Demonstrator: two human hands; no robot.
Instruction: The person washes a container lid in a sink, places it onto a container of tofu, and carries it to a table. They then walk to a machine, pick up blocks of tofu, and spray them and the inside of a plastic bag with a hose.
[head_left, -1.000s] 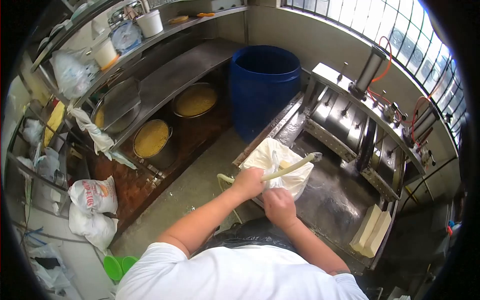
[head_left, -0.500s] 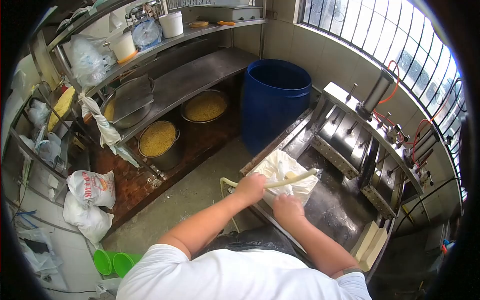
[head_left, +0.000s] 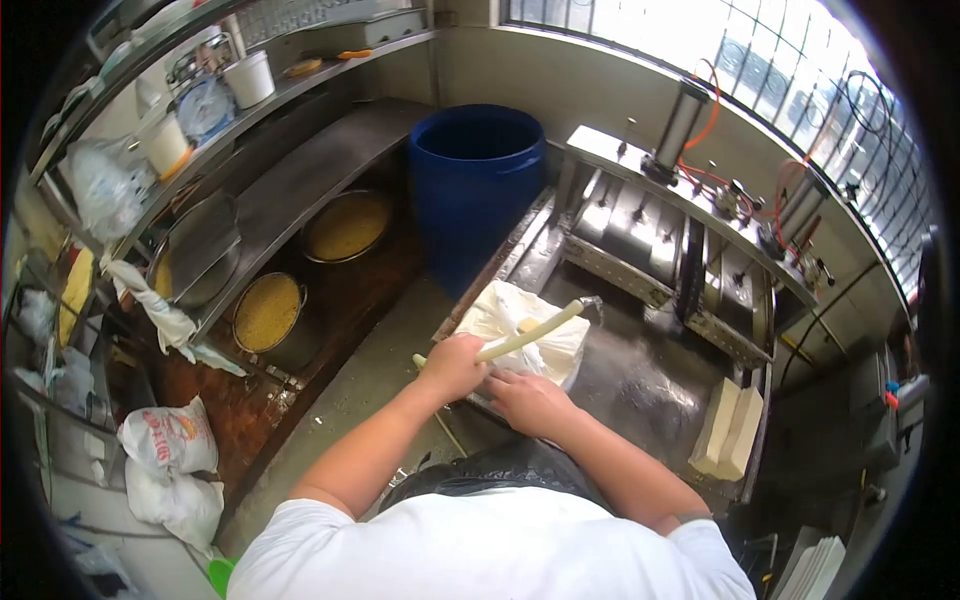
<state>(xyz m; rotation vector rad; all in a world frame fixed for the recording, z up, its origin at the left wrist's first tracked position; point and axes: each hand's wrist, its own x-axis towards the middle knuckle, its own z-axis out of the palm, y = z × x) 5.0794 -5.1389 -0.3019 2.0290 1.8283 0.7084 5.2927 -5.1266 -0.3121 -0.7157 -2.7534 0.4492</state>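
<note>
My left hand (head_left: 455, 366) is closed around a pale, flexible hose (head_left: 535, 335). The hose slants up to the right over a cream cloth or plastic-wrapped bundle (head_left: 490, 312), and clear water seems to come from its tip. A small yellowish patch shows on top of the bundle. My right hand (head_left: 530, 400) lies at the bundle's near side, just below the hose, its fingers stretched towards my left hand. What its fingertips touch is partly hidden. Under the bundle is a wet metal table (head_left: 640, 385).
Metal presses (head_left: 625, 235) with cylinders stand at the table's back. Two pale blocks (head_left: 727, 430) lie at its right edge. A blue barrel (head_left: 475, 190) stands behind. To the left are a pot of yellow grains (head_left: 268, 312), a basin (head_left: 347, 226) and white sacks (head_left: 170, 437).
The view has turned to the right, so the surroundings sit further left. My right hand's fingers have gone from curled on the bundle to stretched out. My left hand still grips the hose.
</note>
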